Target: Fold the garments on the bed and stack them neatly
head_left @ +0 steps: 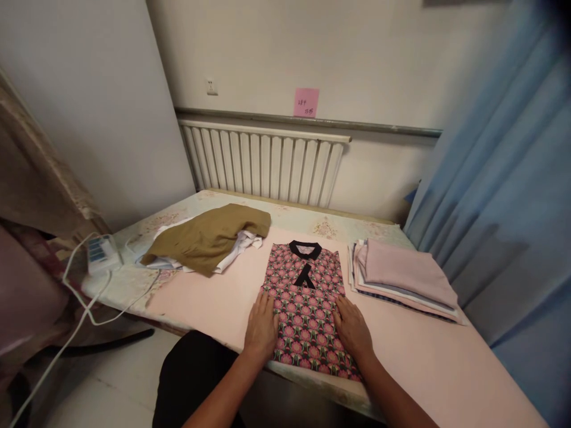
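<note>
A patterned blouse (306, 318) in pink and green, with a black collar and a black neck tie, lies folded into a rectangle on the table. Its lower part is turned up to just under the tie. My left hand (262, 324) rests flat on its left edge, fingers stretched out. On the opposite edge my right hand (353, 328) lies the same way, palm down. Neither hand grips the cloth. To the right is a stack of folded clothes (405, 273) with a pink piece on top. An olive garment (214, 235) lies loosely over white clothes at the left.
The table (423, 362) has a pink cover over a floral cloth, with its front edge close to me. At the left end sits a power strip (102, 252) with white cords hanging down. A radiator (267, 163) stands behind; a blue curtain (486, 178) hangs at right.
</note>
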The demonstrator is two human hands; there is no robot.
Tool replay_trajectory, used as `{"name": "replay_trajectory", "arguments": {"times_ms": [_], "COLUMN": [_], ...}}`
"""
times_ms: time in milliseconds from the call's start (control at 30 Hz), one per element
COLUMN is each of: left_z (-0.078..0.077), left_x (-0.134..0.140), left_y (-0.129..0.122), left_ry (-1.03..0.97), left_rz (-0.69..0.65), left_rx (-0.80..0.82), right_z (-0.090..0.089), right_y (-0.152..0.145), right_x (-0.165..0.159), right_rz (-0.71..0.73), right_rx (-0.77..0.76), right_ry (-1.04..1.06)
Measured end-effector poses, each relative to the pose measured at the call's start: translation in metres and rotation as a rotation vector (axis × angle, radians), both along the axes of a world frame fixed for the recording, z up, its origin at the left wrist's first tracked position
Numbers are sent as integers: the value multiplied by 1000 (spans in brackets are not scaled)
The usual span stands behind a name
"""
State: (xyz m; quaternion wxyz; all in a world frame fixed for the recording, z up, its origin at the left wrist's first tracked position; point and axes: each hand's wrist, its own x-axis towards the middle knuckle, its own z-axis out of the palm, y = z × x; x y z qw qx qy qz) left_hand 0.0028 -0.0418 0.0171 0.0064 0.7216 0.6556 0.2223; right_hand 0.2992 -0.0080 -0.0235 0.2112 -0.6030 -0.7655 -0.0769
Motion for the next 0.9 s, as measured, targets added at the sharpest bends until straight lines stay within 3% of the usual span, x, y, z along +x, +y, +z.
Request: {"name": "replay_trajectory", "arguments": {"times_ms": [100, 233, 467, 900], "left_z": [-10, -16, -17, -12], "left_x": [9, 6, 4, -2], "left_y": [2, -3, -1, 34], "left_ry": [108, 201, 225, 204], "left_rz": [24, 17, 27, 21], "left_rx": [-92, -97, -129, -139], "right_z": [1, 2, -1, 6], "right_y": [0, 0, 1, 0], "right_x": [0, -1, 1, -1], "right_rz": [-2, 5, 7, -2], "right_rx": [-1, -14, 1, -49], "right_ry": [-9, -25, 2, 20]}}
